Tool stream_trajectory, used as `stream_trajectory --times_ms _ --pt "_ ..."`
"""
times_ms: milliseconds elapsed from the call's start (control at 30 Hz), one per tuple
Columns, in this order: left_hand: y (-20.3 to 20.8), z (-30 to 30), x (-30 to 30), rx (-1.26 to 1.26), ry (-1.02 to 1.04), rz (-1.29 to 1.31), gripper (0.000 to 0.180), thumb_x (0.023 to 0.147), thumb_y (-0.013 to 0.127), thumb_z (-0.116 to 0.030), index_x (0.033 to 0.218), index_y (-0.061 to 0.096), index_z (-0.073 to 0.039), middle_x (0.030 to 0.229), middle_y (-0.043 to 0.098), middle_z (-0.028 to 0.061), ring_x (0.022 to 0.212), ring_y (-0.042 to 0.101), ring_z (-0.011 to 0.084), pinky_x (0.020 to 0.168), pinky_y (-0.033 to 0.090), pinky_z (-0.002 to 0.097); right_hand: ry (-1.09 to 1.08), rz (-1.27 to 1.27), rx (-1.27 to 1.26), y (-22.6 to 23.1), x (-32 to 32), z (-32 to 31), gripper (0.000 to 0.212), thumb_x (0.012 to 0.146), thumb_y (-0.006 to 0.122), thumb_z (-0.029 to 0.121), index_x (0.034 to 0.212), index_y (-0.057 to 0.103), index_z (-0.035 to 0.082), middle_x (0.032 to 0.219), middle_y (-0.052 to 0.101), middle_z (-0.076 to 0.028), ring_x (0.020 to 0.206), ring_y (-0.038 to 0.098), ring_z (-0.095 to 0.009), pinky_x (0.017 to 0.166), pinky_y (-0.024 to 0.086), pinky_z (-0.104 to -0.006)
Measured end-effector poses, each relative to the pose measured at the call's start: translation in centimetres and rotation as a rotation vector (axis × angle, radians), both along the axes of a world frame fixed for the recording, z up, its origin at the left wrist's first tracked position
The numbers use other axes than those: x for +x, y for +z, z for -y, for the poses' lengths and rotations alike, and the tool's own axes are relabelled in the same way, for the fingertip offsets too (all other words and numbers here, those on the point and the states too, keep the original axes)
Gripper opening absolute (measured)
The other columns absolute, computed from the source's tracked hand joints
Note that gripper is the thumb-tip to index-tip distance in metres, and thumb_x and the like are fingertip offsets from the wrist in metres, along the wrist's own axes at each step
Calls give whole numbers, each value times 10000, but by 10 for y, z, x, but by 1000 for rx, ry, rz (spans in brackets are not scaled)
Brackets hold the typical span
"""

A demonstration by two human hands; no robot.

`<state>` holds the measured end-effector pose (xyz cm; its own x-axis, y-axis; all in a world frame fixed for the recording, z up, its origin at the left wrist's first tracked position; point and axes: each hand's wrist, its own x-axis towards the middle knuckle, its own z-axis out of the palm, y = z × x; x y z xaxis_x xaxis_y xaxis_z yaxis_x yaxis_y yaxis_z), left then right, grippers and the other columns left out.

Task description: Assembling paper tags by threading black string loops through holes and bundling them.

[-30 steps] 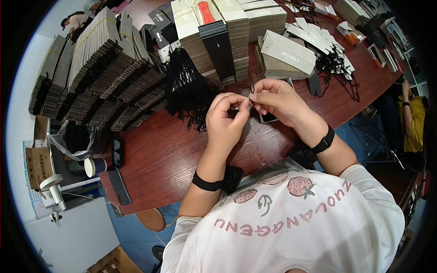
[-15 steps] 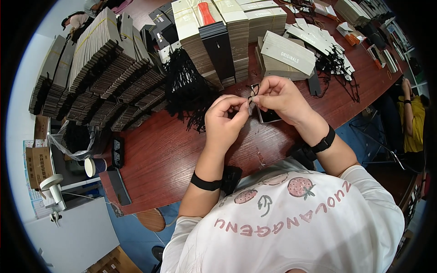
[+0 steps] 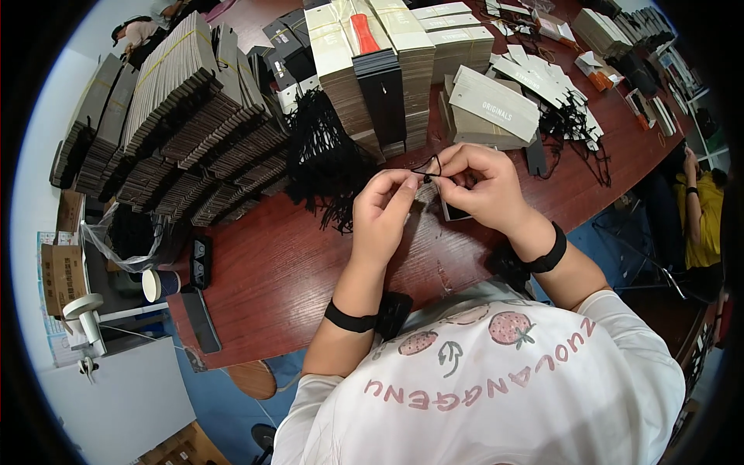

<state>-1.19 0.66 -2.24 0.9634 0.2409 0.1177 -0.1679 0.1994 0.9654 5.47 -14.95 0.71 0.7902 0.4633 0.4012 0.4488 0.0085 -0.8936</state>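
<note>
Between my two hands runs a thin black cord (image 3: 427,173), with a small loop standing up and a dark knot in its middle. My left hand (image 3: 383,205) pinches one end between thumb and forefinger. The other side is pinched by my right hand (image 3: 484,186), its fingers curled. Under my right hand lies a dark flat piece with a pale edge (image 3: 456,212), mostly hidden. A bundle of black cords (image 3: 327,151) hangs just beyond my left hand. Past my right hand rests a stack of light grey hang tags (image 3: 494,101).
Tall stacks of grey tags (image 3: 167,101) fill the table's left. A red-handled tool (image 3: 363,33) lies atop stacks at the back, above black cards (image 3: 379,89). Loose tags with cords (image 3: 570,108) lie at the right. A paper cup (image 3: 160,285) is beyond the left edge. Another person (image 3: 704,217) sits at right.
My hands have moved slightly apart, and the cord now shows stretched between them with its loop visible. The whole view has shifted a little.
</note>
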Motion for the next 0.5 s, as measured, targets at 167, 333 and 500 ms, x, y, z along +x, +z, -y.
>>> stream_trajectory --times_ms 167,333,500 --pt "-3 -1 -3 -159 -97 -94 110 873 606 -82 937 642 0 837 606 -16 703 507 30 582 382 163 17 -6 -18 0 -2 -1 93 701 682 -5 744 600 4 803 642 -49 581 501 -78 512 400 -212" --pt "0 0 -3 -176 -73 -104 94 865 598 -51 934 635 1 853 620 7 754 535 59 661 405 190 17 20 -25 0 2 -2 93 708 681 -6 739 594 4 805 640 -48 586 496 -67 515 400 -207" --pt "1 0 -1 -190 -103 -108 94 868 580 -23 943 621 15 884 627 38 814 555 89 754 428 220 132 -358 298 -17 5 -6 90 786 665 21 839 593 16 787 622 -24 592 493 -54 511 388 -187"
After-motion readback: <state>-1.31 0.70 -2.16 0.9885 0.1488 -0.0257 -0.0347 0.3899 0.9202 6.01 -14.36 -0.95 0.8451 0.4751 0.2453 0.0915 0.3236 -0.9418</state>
